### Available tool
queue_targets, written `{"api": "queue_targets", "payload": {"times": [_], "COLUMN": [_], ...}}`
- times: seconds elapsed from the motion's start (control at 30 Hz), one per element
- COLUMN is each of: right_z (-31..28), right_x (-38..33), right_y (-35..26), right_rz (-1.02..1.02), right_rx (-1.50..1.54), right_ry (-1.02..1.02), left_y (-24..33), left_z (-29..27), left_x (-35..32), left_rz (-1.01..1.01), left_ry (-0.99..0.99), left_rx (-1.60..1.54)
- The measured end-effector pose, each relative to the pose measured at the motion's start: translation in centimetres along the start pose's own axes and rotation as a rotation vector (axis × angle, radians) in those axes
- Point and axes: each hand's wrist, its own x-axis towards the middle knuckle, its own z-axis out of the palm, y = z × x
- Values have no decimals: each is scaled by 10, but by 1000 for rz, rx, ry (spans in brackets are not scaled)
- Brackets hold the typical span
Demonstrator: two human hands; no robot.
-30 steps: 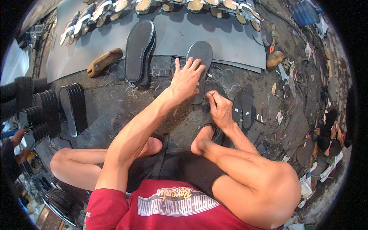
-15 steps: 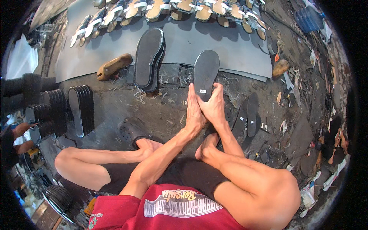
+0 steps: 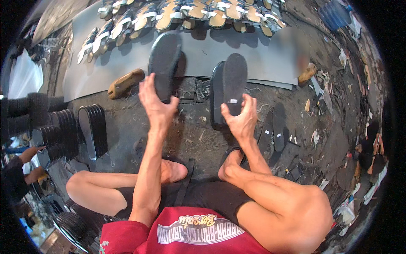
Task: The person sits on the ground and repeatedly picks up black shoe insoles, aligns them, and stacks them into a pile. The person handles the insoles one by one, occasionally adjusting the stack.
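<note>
My left hand [image 3: 158, 103] grips the heel end of a black shoe sole [image 3: 165, 61] with a raised rim, thumb on one side and fingers on the other. The sole is blurred and looks lifted, its shadow beside it. My right hand [image 3: 242, 120] pinches the heel end of a dark grey insole [image 3: 235, 80] bearing a small white label. Partly hidden behind that insole is another black sole [image 3: 216, 95], set slightly to its left. Two more labelled dark insoles [image 3: 278, 127] lie on the ground right of my right hand.
Rows of sandals [image 3: 169, 19] stand along the far side of a grey sheet [image 3: 203, 53]. A wooden shoe last [image 3: 125, 83] lies left of the soles, another [image 3: 307, 74] at the right. Stacked black soles [image 3: 91, 131] stand at left, near another person's hand [image 3: 33, 174]. Scraps litter the right.
My left hand has left the right-hand sole and moved left to grip another. The labelled insole now sits apart from the sole behind it, in my right hand.
</note>
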Motion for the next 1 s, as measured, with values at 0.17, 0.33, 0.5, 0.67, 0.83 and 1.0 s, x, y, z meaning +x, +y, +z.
{"api": "queue_targets", "payload": {"times": [0.17,0.33,0.5,0.67,0.83,1.0], "right_z": [49,55,55,57,61,61], "right_x": [-18,-16,-14,-17,-16,-16], "right_y": [27,22,23,28,31,32], "right_rz": [-7,-118,-124,-158,-192,-226], "right_rx": [-71,-40,-39,-82,-94,-104], "right_ry": [-99,-79,-83,-82,-57,-46], "left_y": [23,52,68,64,63,61], "left_z": [24,104,159,165,165,166], "left_x": [17,40,63,69,72,72], "left_rz": [181,237,307,287,285,288], "left_ry": [-9,-437,-573,-606,-580,-558], "left_rx": [48,-316,-264,-248,-284,-268]}}
